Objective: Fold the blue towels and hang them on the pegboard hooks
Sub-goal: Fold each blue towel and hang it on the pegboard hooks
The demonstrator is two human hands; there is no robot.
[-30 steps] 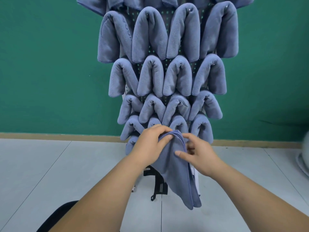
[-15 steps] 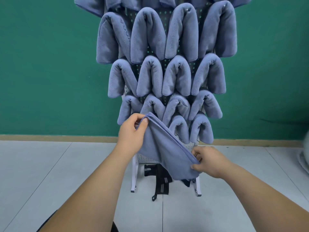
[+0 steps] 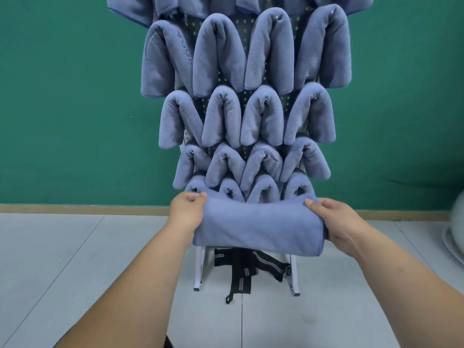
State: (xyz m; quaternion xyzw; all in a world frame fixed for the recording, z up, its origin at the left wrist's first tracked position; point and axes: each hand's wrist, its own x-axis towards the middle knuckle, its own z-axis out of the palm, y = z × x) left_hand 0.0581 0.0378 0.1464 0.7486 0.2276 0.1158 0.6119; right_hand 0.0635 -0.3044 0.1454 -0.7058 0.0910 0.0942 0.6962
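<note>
Reaching up from the bottom corners of the frame, two bare forearms meet a folded blue towel (image 3: 258,227) held level just below centre. The left hand (image 3: 187,212) grips the towel's left end, its fingers curled over the top edge. The right hand (image 3: 336,222) grips the right end with the thumb lying on top; its other fingers are tucked behind the cloth and cannot be seen. The towel sags slightly along its upper edge between the two hands. At the bottom edge, between the arms, a dark shape (image 3: 168,342) is cut off and cannot be identified.

Below the towel, two white stand legs (image 3: 199,270) rest on the grey tiled floor (image 3: 75,259), with black straps (image 3: 244,270) dangling between them.

Behind the held towel, the pegboard (image 3: 244,23) rises up the middle of the frame, almost wholly covered by rows of hung towels (image 3: 266,119) draped in arches. Only dotted slivers of board show between them. The held towel covers the bottom of the lowest row, and the topmost row is cropped by the upper edge. The hooks are buried in cloth, apart from small metal tips (image 3: 277,18) at some folds.

Farthest back are a wooden baseboard (image 3: 75,208) and a green wall (image 3: 62,96). A pale blurred object (image 3: 454,234) at the right edge is too indistinct to name.
</note>
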